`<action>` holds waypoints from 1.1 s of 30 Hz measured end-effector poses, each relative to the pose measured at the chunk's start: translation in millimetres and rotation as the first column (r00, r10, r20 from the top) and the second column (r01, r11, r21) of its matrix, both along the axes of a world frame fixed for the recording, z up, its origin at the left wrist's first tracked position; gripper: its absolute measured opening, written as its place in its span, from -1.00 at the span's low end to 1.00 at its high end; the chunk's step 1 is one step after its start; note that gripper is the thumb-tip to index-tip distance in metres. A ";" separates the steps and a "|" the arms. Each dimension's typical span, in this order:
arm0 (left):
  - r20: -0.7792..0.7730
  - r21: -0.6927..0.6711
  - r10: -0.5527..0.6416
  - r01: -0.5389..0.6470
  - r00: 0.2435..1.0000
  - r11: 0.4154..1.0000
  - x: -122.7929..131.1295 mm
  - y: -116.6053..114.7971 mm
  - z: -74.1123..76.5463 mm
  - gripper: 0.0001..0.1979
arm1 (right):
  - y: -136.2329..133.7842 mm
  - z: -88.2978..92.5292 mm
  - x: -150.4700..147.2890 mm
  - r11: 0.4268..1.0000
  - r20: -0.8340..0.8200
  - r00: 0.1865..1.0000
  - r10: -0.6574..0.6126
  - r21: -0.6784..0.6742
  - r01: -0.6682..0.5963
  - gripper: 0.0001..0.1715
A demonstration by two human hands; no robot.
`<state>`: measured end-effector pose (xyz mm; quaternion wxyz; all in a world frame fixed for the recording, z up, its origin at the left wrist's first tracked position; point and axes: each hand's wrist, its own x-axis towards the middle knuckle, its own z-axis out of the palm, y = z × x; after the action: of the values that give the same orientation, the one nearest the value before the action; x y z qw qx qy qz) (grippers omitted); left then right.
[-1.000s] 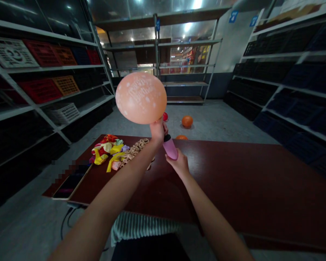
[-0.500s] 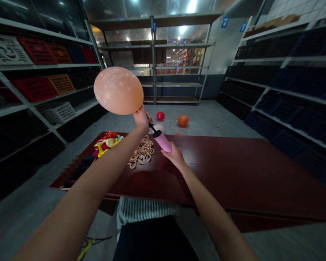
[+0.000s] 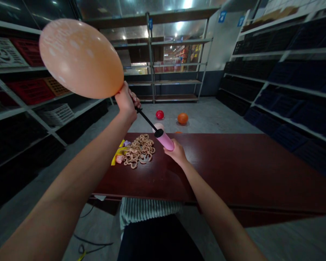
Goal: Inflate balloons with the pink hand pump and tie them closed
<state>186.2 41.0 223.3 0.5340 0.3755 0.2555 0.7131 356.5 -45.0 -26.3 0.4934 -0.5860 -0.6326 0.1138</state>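
Grips the pink pump (image 3: pixel 165 140) by its lower end in the right hand (image 3: pixel 177 152), above the table (image 3: pixel 233 163); clenches the left hand (image 3: pixel 126 102) around the far end of its black rod (image 3: pixel 147 119) — right at the base of a peach balloon (image 3: pixel 81 59), tilted up to the left. Has tan loops (image 3: pixel 139 148) heaped nearby.

Storeroom or warehouse interior. A tall metal shelving rack (image 3: pixel 176 82) stands at the rear; further racks flank both sides, bearing white (image 3: pixel 5 54), red (image 3: pixel 28 50) and dark blue plastic crates (image 3: pixel 305 114). Blue placards (image 3: pixel 222 16) mark the pale wall (image 3: pixel 222 47), and the grey floor (image 3: pixel 209 117), apparently concrete, is uncovered.
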 end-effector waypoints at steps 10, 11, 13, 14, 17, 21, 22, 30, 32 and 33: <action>-0.043 -0.031 -0.075 0.074 0.996 0.997 82.0 7.4 -68.5 -0.46 | -0.5 -9.5 7.8 0.976 -0.037 0.979 -0.198 -0.102 0.194 -0.65; -0.059 -0.048 -0.096 0.093 0.994 0.994 87.9 5.0 -78.4 -0.46 | 0.2 -9.7 8.0 0.971 -0.031 0.975 -0.218 -0.105 0.214 -0.65; -0.071 -0.085 -0.127 0.121 0.989 0.989 97.1 -0.9 -96.8 -0.45 | 0.6 -10.6 8.7 0.961 -0.001 0.967 -0.256 -0.110 0.254 -0.65; -0.064 -0.103 -0.136 0.129 0.989 0.986 99.8 -3.5 -104.6 -0.46 | 0.2 -11.0 9.0 0.955 0.021 0.962 -0.272 -0.113 0.273 -0.64; 0.003 -0.138 -0.139 0.138 0.990 0.981 99.4 -6.4 -119.2 -0.48 | -3.3 -9.2 8.9 0.936 0.109 0.943 -0.314 -0.131 0.326 -0.62; 0.128 -0.216 -0.083 0.110 0.988 0.970 82.8 -0.5 -125.1 -0.51 | -13.6 7.4 6.0 0.908 0.307 0.896 -0.320 -0.171 0.383 -0.63; 0.157 -0.252 -0.053 0.092 0.986 0.963 77.2 1.0 -125.8 -0.53 | -17.0 14.3 5.6 0.905 0.369 0.880 -0.299 -0.182 0.384 -0.65; 0.353 -0.441 0.037 0.131 0.935 0.888 29.1 -5.1 -118.0 -0.67 | -56.1 72.0 25.0 0.906 0.692 0.721 -0.036 -0.282 0.316 -0.48; 0.378 -0.439 0.027 0.153 0.925 0.885 16.5 -7.2 -111.1 -0.68 | -69.9 82.2 36.0 0.893 0.704 0.711 0.013 -0.328 0.308 -0.42; 0.391 -0.439 0.031 0.156 0.920 0.885 10.3 -7.9 -107.8 -0.68 | -77.4 86.9 41.8 0.883 0.709 0.704 0.028 -0.348 0.315 -0.41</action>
<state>196.6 33.1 115.5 0.6706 0.0979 0.2946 0.6737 398.3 -122.4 60.6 0.0790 -0.7302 -0.6785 -0.0137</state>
